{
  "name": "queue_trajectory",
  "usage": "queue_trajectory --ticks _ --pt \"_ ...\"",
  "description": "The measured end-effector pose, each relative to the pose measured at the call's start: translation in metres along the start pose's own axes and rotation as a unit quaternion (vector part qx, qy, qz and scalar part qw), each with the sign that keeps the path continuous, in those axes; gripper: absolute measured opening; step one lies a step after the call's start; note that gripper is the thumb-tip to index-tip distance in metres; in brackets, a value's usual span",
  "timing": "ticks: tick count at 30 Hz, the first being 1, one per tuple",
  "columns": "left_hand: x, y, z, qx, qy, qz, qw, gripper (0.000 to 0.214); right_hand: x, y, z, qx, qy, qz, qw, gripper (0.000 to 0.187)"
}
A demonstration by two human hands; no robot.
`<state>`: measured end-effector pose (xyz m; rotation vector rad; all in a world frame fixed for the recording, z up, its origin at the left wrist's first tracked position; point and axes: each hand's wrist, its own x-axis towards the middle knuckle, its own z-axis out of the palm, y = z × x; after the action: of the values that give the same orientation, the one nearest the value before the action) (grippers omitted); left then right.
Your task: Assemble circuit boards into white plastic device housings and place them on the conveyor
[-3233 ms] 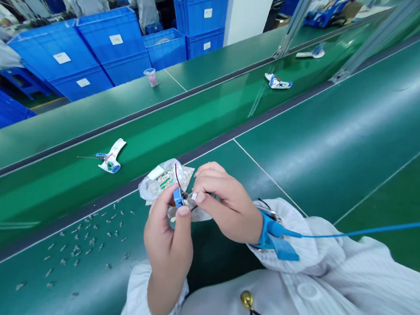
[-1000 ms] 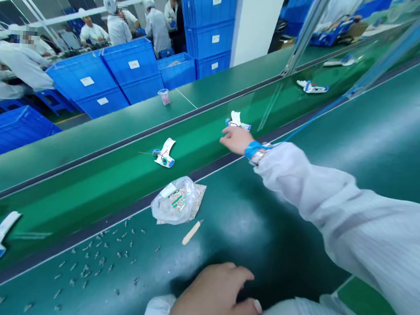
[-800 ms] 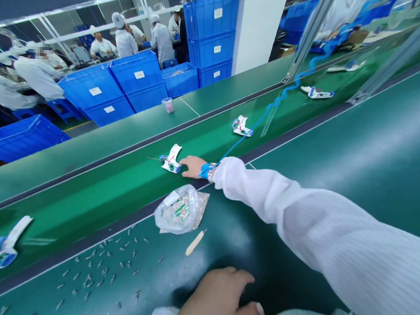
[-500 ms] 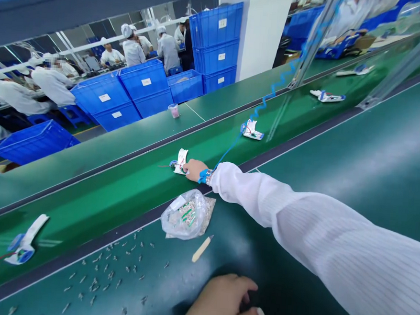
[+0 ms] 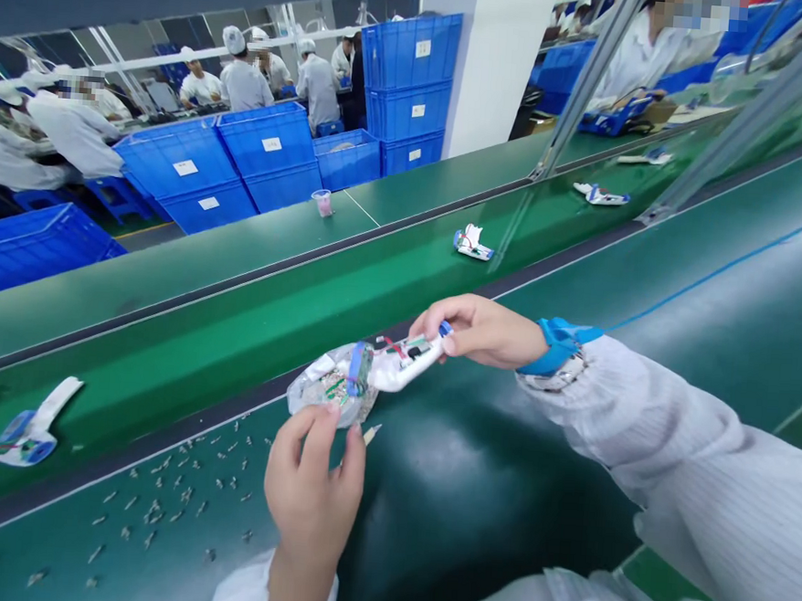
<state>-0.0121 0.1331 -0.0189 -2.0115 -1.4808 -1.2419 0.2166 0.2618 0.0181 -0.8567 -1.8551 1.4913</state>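
Having come back from the conveyor belt, the right hand is now holding a white plastic housing up over the near worktop, and the left hand has lifted a clear plastic bag off that surface. The right fingers and thumb are pinching the housing's far end narrowly, with its blue-trimmed end and thin red wires showing. The left fingers are closing around the bag from beneath, just under the housing, which is touching the bag. Small green circuit boards are showing through the plastic. A wooden stick's tip is poking out just right of the bag. Small metal parts are lying scattered on the worktop to the left. A blue wrist strap is circling the right wrist, its blue cord running off to the right. Farther along the belt, similar housings are lying apart. Beyond it, workers in white are standing among stacked blue crates, whose white labels are too small to read.
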Motion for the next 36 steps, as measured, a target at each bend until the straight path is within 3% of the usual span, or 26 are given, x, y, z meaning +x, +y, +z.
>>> queue_trajectory --ticks 2,4,8,12,15,17,19,21,22,24,27,31,33,36 --pt "0.006 0.003 -0.002 -0.008 0.017 0.076 0.997 0.034 -0.018 -0.006 0.005 0.128 -0.054 0.003 0.990 0.041" --pt "0.011 0.008 -0.008 -0.045 -0.007 0.127 0.991 0.031 -0.030 -0.007 0.008 0.212 -0.102 0.003 0.972 0.035" --pt "0.018 0.019 -0.024 -0.108 -0.057 0.198 0.973 0.021 -0.039 -0.004 0.009 0.236 -0.156 -0.004 0.959 0.029" --pt "0.015 0.025 -0.033 -0.116 -0.060 0.183 0.974 0.021 -0.039 -0.001 0.010 0.236 -0.182 -0.015 0.955 0.028" --pt "0.009 0.025 -0.035 -0.146 -0.063 0.097 0.982 0.028 -0.038 0.001 0.013 0.238 -0.214 -0.014 0.947 0.028" --pt "0.005 0.026 -0.034 -0.233 -0.092 -0.025 0.968 0.033 -0.038 0.001 0.016 0.238 -0.234 -0.023 0.942 0.029" --pt "0.002 0.027 -0.031 -0.354 -0.116 -0.177 0.911 0.032 -0.037 -0.001 0.021 0.217 -0.234 -0.031 0.947 0.028" --pt "0.000 0.030 -0.026 -0.451 -0.119 -0.306 0.830 0.029 -0.036 -0.005 0.029 0.158 -0.193 -0.036 0.968 0.024" --pt "0.000 0.032 -0.023 -0.479 -0.114 -0.349 0.798 0.027 -0.036 -0.008 0.035 0.119 -0.158 -0.043 0.979 0.021" --pt "0.001 0.035 -0.020 -0.491 -0.110 -0.397 0.767 0.021 -0.035 -0.016 0.049 0.048 -0.080 -0.065 0.993 0.016" --pt "0.004 0.039 -0.022 -0.461 -0.123 -0.410 0.777 0.014 -0.036 -0.028 0.073 0.007 -0.023 -0.081 0.996 0.011" --pt "0.005 0.038 -0.030 -0.390 -0.139 -0.391 0.822 0.011 -0.037 -0.034 0.094 0.024 -0.003 -0.023 0.999 0.016" --pt "0.005 0.037 -0.033 -0.366 -0.149 -0.386 0.834 0.012 -0.035 -0.033 0.097 0.050 -0.016 0.001 0.999 0.018" --pt "0.006 0.037 -0.034 -0.370 -0.154 -0.396 0.826 0.011 -0.026 -0.026 0.094 0.086 -0.057 -0.005 0.995 0.020"
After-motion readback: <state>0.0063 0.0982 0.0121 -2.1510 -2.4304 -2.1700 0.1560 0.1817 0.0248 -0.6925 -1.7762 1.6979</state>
